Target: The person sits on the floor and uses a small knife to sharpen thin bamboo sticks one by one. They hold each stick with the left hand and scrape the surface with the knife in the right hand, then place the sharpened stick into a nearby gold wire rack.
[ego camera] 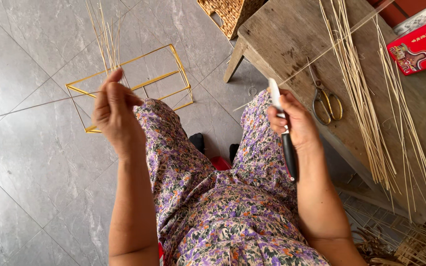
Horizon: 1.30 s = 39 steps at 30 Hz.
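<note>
nearest is the person's lap in a purple flowered dress, both forearms reaching out over the knees. the right hand has its fingers curled tight around a knife, black handle running back along the wrist and the pale blade pointing up and away. a thin strip runs from the blade up to the far right across the wooden table. the left hand is raised on the left, fingers pressed together and pinching a thin strip, with a few loose stalks standing up beyond it.

farther out, on the grey tiled floor, lies a yellow wire frame just past the left hand. on the table to the right lie scissors, just beside the right hand, then a long bundle of pale strips, and at the far right edge a red box. a woven basket stands at the far end of the table.
</note>
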Motion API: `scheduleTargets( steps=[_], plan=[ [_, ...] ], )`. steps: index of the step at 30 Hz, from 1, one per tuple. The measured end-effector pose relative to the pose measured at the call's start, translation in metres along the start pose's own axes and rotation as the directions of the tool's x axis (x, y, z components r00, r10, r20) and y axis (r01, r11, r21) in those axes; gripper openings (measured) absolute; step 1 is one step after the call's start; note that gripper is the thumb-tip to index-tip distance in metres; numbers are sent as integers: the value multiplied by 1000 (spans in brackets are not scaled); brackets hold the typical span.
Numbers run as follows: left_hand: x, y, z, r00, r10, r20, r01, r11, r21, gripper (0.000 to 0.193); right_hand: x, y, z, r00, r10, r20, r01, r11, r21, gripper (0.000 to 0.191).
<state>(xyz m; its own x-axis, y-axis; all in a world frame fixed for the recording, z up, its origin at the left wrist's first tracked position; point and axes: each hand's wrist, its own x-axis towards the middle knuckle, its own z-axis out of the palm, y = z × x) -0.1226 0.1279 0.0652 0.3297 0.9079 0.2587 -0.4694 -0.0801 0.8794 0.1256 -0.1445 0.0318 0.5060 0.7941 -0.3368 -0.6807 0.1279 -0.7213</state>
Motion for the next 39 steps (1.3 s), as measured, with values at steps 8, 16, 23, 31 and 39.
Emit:
scheduleTargets(
  steps=[8,16,23,31,39],
  plan=[
    [-4,-19,6,952,-290,96,281,954,105,28,-26,-4,20,1000,-16,-7,14,980,-199,26],
    [-42,-63,32,792,-512,334,522,850,65,27,-23,39,42,977,208,45,-180,921,-345,23],
    [-65,-88,43,632,-642,435,681,728,85,26,-23,72,56,925,334,180,-195,825,-531,32],
    [-73,-94,49,717,-634,289,659,752,16,25,-32,60,39,968,230,96,-137,813,-566,38],
    [-107,-84,76,831,-382,404,203,885,420,18,-17,46,42,870,-474,133,386,490,-782,27]
  ],
)
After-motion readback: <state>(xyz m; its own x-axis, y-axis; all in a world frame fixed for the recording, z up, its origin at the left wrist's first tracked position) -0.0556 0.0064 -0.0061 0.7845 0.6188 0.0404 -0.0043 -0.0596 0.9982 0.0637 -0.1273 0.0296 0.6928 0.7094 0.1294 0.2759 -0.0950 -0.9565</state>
